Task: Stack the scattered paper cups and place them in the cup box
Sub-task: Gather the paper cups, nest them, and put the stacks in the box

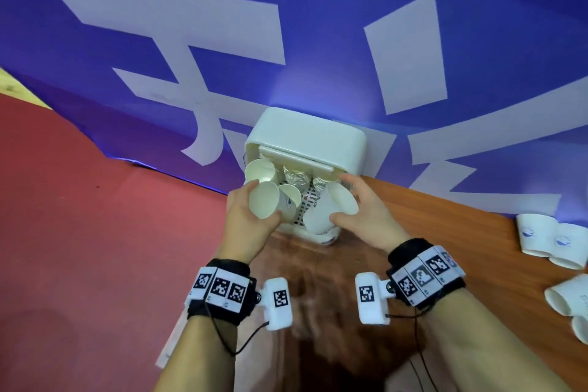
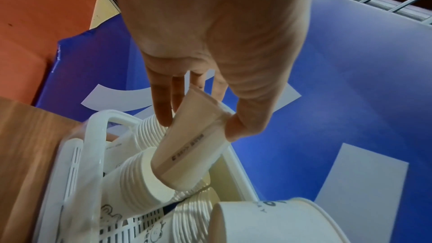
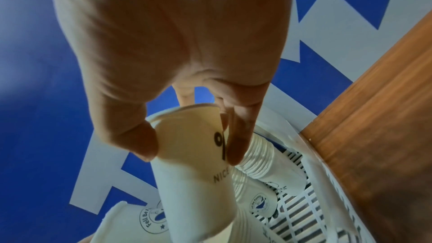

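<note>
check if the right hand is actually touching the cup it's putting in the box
Touching. The right wrist view shows the right hand pinching the paper cup, thumb on one side and fingers on the other, no gap.

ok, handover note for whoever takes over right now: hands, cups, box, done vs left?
Left hand: grips a paper cup over the cup box, bottom end pointing in.
Right hand: grips a second cup beside it, also angled into the box.
Box: lid up, at the table edge; several stacked rows already inside.
Left: seat both held cups, then stack and box the loose cups on the table's right.
</note>
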`<state>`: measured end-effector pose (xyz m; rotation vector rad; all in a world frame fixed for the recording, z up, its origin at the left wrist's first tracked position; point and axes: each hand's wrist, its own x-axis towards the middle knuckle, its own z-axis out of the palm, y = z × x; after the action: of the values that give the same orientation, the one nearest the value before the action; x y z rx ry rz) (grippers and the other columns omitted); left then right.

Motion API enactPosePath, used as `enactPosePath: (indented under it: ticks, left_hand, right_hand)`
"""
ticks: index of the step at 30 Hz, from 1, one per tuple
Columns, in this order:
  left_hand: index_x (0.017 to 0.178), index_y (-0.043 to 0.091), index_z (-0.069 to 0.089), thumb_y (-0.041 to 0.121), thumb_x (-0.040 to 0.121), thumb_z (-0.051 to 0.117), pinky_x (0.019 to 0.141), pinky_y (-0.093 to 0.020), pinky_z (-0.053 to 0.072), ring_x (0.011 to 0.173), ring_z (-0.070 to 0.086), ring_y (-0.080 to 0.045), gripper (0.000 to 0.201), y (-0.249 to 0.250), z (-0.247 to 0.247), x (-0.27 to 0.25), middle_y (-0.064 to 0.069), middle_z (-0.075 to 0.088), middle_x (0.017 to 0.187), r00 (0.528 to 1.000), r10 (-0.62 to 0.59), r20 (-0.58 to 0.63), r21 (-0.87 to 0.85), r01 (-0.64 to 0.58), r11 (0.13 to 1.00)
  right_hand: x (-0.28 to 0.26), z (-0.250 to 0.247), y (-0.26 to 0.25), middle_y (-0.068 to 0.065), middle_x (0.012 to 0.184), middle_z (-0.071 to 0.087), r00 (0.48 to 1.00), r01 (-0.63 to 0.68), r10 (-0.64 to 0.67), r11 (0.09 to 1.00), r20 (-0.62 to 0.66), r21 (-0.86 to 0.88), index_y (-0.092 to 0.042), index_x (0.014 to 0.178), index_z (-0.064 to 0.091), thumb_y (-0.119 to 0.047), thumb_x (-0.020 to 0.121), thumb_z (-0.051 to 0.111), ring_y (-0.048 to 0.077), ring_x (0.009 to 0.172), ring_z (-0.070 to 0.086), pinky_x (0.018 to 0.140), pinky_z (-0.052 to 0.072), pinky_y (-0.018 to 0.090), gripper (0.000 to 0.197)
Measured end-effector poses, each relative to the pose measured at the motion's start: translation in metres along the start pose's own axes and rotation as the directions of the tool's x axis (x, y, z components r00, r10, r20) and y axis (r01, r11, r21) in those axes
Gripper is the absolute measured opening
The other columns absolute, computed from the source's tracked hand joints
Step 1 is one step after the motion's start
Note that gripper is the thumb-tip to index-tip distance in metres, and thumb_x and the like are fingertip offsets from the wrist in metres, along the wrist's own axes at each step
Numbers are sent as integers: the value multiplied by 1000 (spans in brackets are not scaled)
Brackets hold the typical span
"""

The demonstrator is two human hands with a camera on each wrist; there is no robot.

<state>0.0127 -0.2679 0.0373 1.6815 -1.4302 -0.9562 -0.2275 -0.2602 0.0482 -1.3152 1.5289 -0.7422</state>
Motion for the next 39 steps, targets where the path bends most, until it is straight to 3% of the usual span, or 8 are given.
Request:
enactPosePath:
  ticks: [3,8,12,17,22,29,34,39]
  left_hand:
    - [136,19,47,32,60,74,98,-21,34,114,44,-9,82,-7,2,16,0,45,121,999,32,-11,34,-32,999]
    - [137,16,46,16,68,84,94,-18,31,115,42,-10,79,-19,15,40,2,44,122,999,41,-8,99,-40,994]
    - [139,13,45,19,70,84,98,-16,29,117,41,-9,79,-27,25,50,-3,45,128,998,57,27,141,-61,988]
    - [139,12,46,28,73,83,106,-27,33,127,42,-18,77,-34,36,55,-6,47,133,995,88,50,206,-96,974]
    - [137,14,49,29,73,83,101,-20,30,122,43,-16,74,-39,45,58,-4,47,129,990,130,51,224,-138,965]
    - [135,19,50,34,70,83,95,-36,46,112,50,-22,74,-49,56,53,-1,46,121,977,208,45,328,-211,921]
    - [136,20,50,36,68,85,95,-37,47,113,49,-23,78,-49,63,52,-1,45,122,984,171,47,330,-177,927]
    - [137,19,49,38,67,85,103,-37,42,118,46,-24,81,-53,66,51,-2,45,128,990,128,66,348,-143,927]
  right_hand:
    - [10,-1,1,-1,129,46,1000,7,-7,998,2,-60,-48,128,44,-18,73,77,12,120,46,95,35,25,71]
    - [21,-2,10,-2,120,48,998,51,-55,994,-41,-101,-38,123,48,-19,71,82,10,113,49,99,40,28,65]
    - [25,-1,18,-10,114,49,996,62,-67,995,-62,-78,-33,120,53,-32,64,83,12,112,53,101,45,39,64]
    - [27,1,26,-19,115,47,993,60,-66,996,-98,-63,-43,115,51,-49,56,79,10,112,55,98,48,44,66]
    - [29,2,25,-15,120,48,994,73,-74,997,-84,-21,-59,118,48,-45,59,81,12,118,55,101,48,45,70]
    - [25,3,25,-16,113,45,994,65,-66,998,-85,-14,-55,119,53,-45,58,81,18,119,56,100,49,48,68]
    - [20,-3,27,-17,116,44,994,55,-57,998,-88,-32,-54,121,52,-45,58,81,16,117,55,96,52,46,70]
    - [17,-3,28,-13,117,44,995,54,-58,997,-82,-46,-57,121,48,-41,56,78,16,115,56,96,52,46,74]
